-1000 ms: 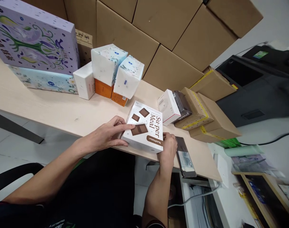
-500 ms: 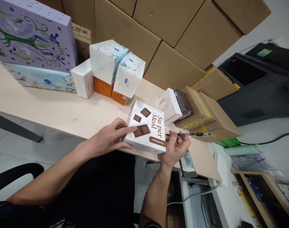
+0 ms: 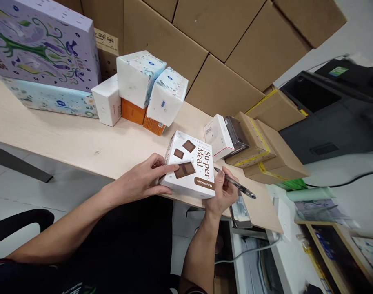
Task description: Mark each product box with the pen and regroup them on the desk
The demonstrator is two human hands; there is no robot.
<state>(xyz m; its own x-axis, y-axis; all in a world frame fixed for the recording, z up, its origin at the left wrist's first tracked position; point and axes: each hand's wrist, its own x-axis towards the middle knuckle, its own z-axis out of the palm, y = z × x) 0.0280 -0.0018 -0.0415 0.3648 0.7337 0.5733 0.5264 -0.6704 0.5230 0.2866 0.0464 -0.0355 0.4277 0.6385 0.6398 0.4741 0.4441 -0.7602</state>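
Observation:
A white "Super Meal" box (image 3: pixel 194 163) with brown squares printed on it lies at the near edge of the light wooden desk (image 3: pixel 67 139). My left hand (image 3: pixel 145 179) rests on its left side, with fingers on top and the thumb under the front edge. My right hand (image 3: pixel 223 192) is closed around a dark pen (image 3: pixel 235 183) just right of the box, the tip pointing at the box's right edge. A phone (image 3: pixel 241 210) lies partly under that hand.
Behind the box stand a small white box (image 3: pixel 217 136), a dark pack (image 3: pixel 235 134) and taped cardboard parcels (image 3: pixel 263 151). Blue-white and orange boxes (image 3: pixel 149 94) and a large purple box (image 3: pixel 42 45) sit at the back left. A black printer (image 3: pixel 333 110) stands right; cartons line the wall.
My right hand picked the pen up from beside the phone and has turned it so the tip now points toward the box. My left hand stays on the box.

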